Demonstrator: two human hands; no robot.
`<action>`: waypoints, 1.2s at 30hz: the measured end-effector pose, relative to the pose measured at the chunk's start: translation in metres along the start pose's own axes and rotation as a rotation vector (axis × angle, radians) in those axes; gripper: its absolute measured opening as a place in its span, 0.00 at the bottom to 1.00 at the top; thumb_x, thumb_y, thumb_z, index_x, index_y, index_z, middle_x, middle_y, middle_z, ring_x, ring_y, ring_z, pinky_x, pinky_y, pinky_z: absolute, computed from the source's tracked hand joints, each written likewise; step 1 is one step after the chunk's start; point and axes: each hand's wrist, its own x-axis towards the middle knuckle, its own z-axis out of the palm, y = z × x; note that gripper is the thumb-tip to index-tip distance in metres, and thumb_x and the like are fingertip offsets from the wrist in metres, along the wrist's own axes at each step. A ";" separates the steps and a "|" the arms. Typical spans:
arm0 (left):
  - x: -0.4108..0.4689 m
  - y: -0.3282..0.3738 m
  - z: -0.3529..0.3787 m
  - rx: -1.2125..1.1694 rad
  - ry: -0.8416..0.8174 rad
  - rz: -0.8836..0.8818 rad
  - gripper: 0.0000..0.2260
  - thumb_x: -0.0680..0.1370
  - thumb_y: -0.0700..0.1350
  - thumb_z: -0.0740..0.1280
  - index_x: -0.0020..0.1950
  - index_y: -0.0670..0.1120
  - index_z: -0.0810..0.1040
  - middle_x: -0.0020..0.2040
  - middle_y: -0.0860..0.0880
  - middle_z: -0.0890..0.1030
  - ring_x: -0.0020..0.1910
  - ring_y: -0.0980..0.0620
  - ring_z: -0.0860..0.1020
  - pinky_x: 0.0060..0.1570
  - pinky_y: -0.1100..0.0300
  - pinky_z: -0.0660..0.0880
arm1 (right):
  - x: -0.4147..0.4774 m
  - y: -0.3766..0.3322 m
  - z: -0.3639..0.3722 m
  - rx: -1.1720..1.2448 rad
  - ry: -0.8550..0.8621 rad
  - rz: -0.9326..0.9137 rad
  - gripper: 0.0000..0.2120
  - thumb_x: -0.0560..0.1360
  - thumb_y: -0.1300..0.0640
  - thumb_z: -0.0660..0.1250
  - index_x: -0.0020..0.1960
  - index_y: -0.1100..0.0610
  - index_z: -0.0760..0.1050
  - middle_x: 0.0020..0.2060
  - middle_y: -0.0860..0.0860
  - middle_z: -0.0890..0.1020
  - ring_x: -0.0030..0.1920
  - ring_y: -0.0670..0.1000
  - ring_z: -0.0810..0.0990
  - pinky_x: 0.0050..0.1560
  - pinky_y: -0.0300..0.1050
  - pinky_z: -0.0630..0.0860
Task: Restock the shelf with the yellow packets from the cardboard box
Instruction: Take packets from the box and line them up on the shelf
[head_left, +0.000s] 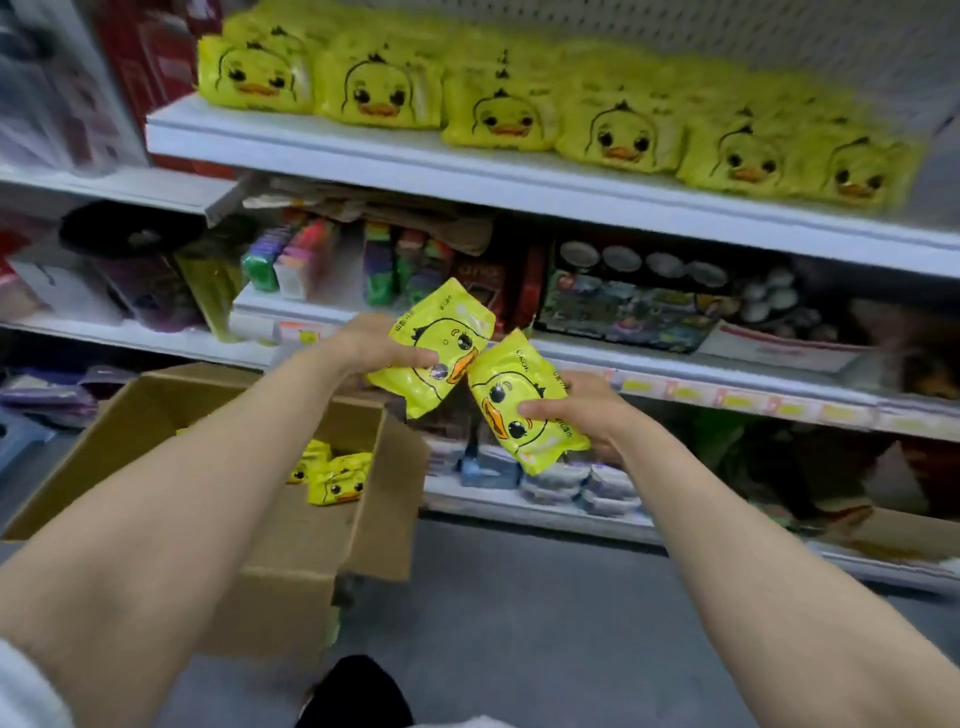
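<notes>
While the upper packet (434, 345) and lower packet (522, 400) lean together with corners touching, I see my left hand (374, 345) curled round the upper one, thumb across its duck face, and my right hand (582, 410) gripping the lower likewise. Both forearms stretch forward beside the cardboard box (291, 519), below the stocked shelf (467, 171).

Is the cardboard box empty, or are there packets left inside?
Not empty: a few yellow packets lie at the bottom of the open cardboard box.
</notes>
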 end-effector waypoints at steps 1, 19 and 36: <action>0.003 0.025 0.005 -0.008 -0.012 0.035 0.12 0.70 0.50 0.77 0.50 0.49 0.82 0.42 0.52 0.83 0.39 0.55 0.80 0.36 0.65 0.74 | -0.008 -0.006 -0.022 0.004 0.037 -0.024 0.19 0.66 0.63 0.81 0.56 0.59 0.81 0.48 0.56 0.87 0.49 0.59 0.86 0.54 0.62 0.81; 0.119 0.368 0.105 -0.014 -0.445 0.471 0.29 0.61 0.48 0.79 0.60 0.42 0.79 0.54 0.45 0.85 0.49 0.50 0.84 0.52 0.57 0.77 | -0.077 -0.088 -0.346 -0.034 0.443 -0.260 0.13 0.70 0.64 0.77 0.53 0.57 0.81 0.43 0.51 0.88 0.44 0.53 0.87 0.43 0.47 0.83; 0.212 0.546 0.213 0.268 -0.447 0.602 0.32 0.56 0.61 0.80 0.55 0.47 0.81 0.51 0.47 0.85 0.47 0.50 0.84 0.42 0.56 0.82 | -0.040 -0.072 -0.584 -0.119 0.537 -0.093 0.37 0.59 0.52 0.86 0.63 0.60 0.76 0.53 0.54 0.86 0.54 0.57 0.85 0.61 0.58 0.78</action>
